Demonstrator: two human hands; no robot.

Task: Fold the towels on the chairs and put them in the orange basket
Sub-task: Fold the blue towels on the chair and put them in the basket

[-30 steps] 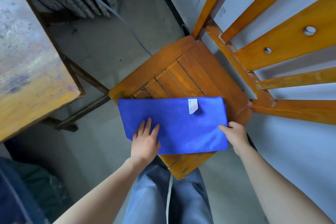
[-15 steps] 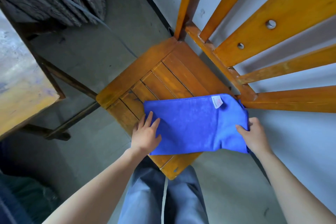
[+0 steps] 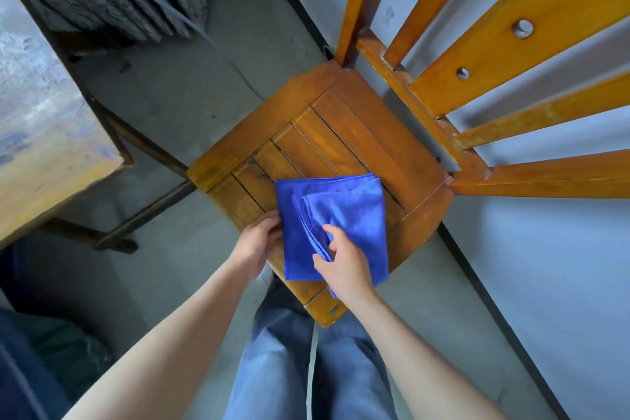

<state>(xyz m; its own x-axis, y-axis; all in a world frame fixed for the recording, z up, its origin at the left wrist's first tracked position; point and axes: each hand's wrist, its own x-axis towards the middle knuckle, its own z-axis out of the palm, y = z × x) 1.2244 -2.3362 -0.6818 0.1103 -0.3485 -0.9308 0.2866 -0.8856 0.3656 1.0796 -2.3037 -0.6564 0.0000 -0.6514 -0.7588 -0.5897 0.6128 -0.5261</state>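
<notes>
Towel on chair, right fingers pinching

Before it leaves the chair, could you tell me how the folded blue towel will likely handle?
Probably floppy: the blue towel curls where the right hand pinches its folded edge. Likely light: a pinch alone raises that flap. It may unfold if lifted unevenly; the left hand holds its other edge.

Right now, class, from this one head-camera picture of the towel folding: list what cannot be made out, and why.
- Orange basket: outside the head view.
- Left hand: gripping or only touching the folded blue cloth towel? Head view, fingers curl out of sight.
- Right hand, pinching the fold, covers the towel's near edge.
- Orange slatted wooden chair: backrest cut off by top and right edges.
</notes>
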